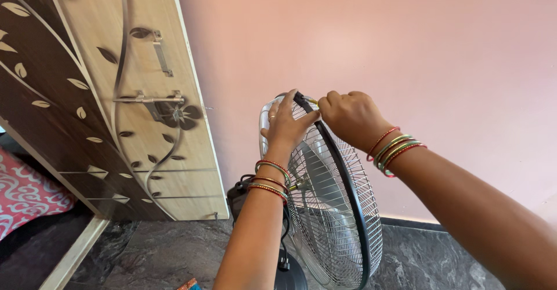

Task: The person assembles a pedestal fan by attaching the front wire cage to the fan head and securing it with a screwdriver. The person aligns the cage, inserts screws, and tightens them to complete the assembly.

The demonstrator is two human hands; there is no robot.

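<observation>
Pedestal fan (325,209) is seen standing on a dark marbled floor (174,249), close in front of a pink wall (406,46). Its round wire grille (333,232) is edged by a black rim band (348,185), and grey blades are visible through the wires. At the top of the fan, the rim is gripped by the left hand (285,124), with the thumb and fingers curled around the band and the grille wires. Just right of that hand, also at the top of the fan, the right hand (351,116) is held clenched, its fingertips pinched on a small yellowish piece (313,101) at the rim; what the piece is cannot be told. The two hands are nearly touching. Red, green and gold bangles (394,149) are worn on both wrists. Behind the fan's grille, the dark motor housing (239,197) is partly hidden by the left forearm, and a black cord hangs down toward the round base (290,275). Left of the fan, a wooden door (116,92) with a leaf pattern and metal latch (151,99) is seen. Farther left of the fan, a red and white patterned cloth (23,194) lies low.
</observation>
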